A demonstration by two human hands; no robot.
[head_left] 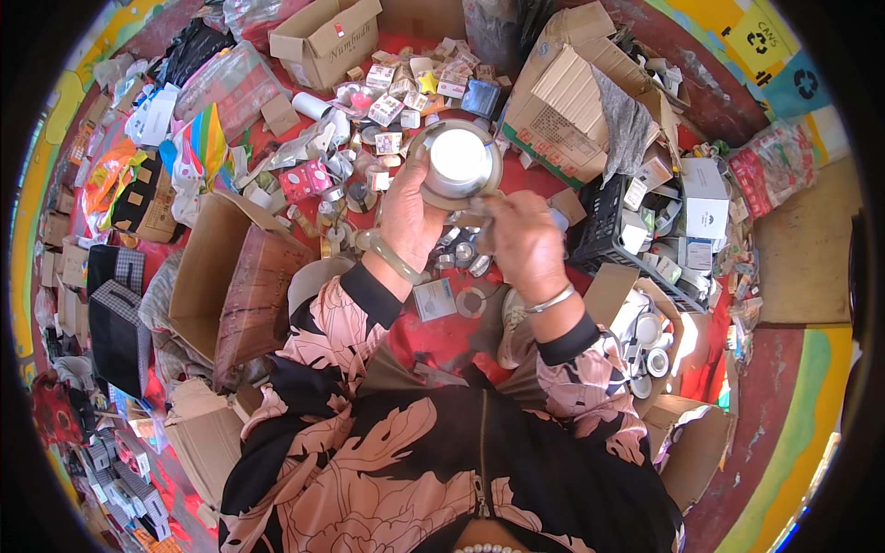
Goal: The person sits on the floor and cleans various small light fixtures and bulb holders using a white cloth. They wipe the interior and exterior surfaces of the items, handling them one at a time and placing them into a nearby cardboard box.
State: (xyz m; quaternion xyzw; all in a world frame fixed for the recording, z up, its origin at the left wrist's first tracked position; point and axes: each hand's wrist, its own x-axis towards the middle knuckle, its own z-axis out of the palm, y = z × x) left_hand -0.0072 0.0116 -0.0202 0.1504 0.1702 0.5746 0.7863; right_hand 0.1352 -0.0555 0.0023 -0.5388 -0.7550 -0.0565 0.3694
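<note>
While a round metal-rimmed lamp fitting (pixel 458 162) with a bright white face is held up at the upper centre of the frame, it is gripped around its left rim by the left hand (pixel 407 214), and the right hand (pixel 524 241) is closed at its lower edge, pinching what may be a small clip or spring, though glare makes this hard to tell. For this step to be done well, the fitting should be kept steady and level by the left grip, with the pull or twist applied only at the rim, so that the white face is not pressed. Below the hands, small rings and metal parts (pixel 461 253) are scattered on the red floor (pixel 433 336). An open cardboard box (pixel 214 276) at centre left appears nearly bare inside. A black crate (pixel 604 226) at right is filled with small white cartons, and a box (pixel 654 346) at lower right holds round white fittings.
</note>
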